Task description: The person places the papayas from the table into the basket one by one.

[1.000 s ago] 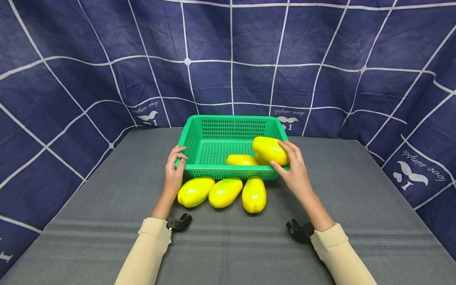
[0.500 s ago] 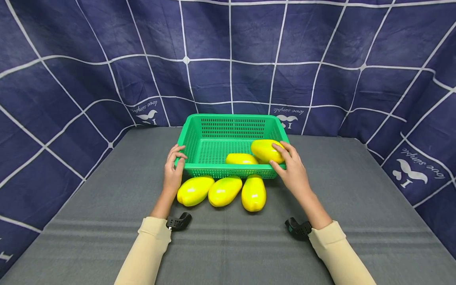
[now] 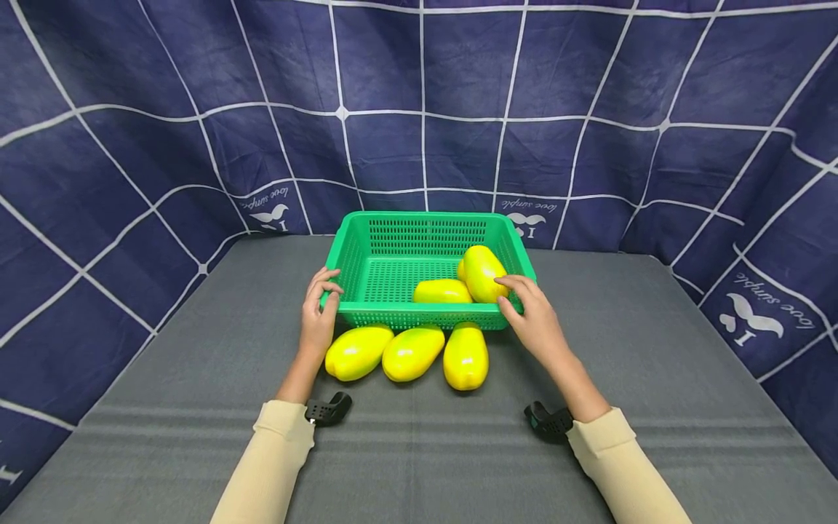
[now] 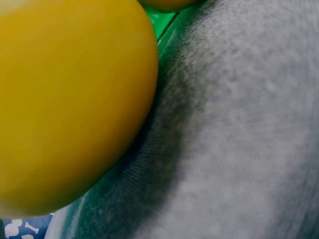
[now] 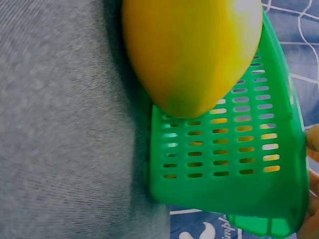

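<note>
My left hand [image 3: 318,313] grips the near left corner of the green plastic basket [image 3: 419,315], fingers bent at its rim. At the right end of that basket, the fingertips of my right hand [image 3: 535,316] touch a yellow papaya [image 3: 483,275], the thumb near the front rim. This papaya leans on others inside; another papaya [image 3: 441,291] lies left of it, and one behind is mostly hidden. Outside, along the front wall, lie three more: a left papaya [image 3: 358,352], a middle papaya [image 3: 414,354] and a right papaya [image 3: 466,356]. A papaya [image 4: 70,99] fills much of the left wrist view.
A grey cloth [image 3: 419,458] covers the table under the basket. Behind and at both sides hangs a dark blue curtain [image 3: 386,153] with white grid lines. In the right wrist view the slotted basket wall [image 5: 219,164] stands beside a papaya [image 5: 192,55].
The papaya at my right hand has come down into the basket and turned more upright, slightly left. My right fingers have loosened from around it. The left hand stays at the rim.
</note>
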`<state>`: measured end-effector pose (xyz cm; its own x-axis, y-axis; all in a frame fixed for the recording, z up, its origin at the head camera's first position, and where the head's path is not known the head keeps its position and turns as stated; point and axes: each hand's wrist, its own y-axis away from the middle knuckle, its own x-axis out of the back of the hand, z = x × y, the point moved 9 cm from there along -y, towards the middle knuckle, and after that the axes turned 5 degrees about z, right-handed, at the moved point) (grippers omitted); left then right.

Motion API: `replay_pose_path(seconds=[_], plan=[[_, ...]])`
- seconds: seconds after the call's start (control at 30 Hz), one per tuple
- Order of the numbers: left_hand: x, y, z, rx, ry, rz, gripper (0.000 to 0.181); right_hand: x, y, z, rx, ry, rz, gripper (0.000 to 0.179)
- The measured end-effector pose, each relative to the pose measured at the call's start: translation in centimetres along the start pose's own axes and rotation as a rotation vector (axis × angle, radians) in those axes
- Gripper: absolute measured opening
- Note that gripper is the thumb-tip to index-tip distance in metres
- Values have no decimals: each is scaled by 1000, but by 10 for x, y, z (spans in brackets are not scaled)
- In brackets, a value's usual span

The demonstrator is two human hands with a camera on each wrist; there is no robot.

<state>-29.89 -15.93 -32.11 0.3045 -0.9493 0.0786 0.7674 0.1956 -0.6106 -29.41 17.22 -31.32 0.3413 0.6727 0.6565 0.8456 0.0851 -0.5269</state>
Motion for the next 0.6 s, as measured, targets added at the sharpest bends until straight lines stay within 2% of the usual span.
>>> replay_pose_path(seconds=[0.17, 0.33, 0.47, 0.6], plan=[[1, 0, 0, 0, -1, 2, 16, 9, -1, -3, -21, -95, 35, 33], [0, 0, 1, -4, -1, 2, 16, 15, 0, -11, -22, -109, 16, 34], [-1, 0, 0, -5, -2, -2, 16, 15, 3, -20, -8, -94, -35, 35], [0, 0, 1, -3, 3, -5, 17, 10, 8, -28, -10, -65, -137, 36]])
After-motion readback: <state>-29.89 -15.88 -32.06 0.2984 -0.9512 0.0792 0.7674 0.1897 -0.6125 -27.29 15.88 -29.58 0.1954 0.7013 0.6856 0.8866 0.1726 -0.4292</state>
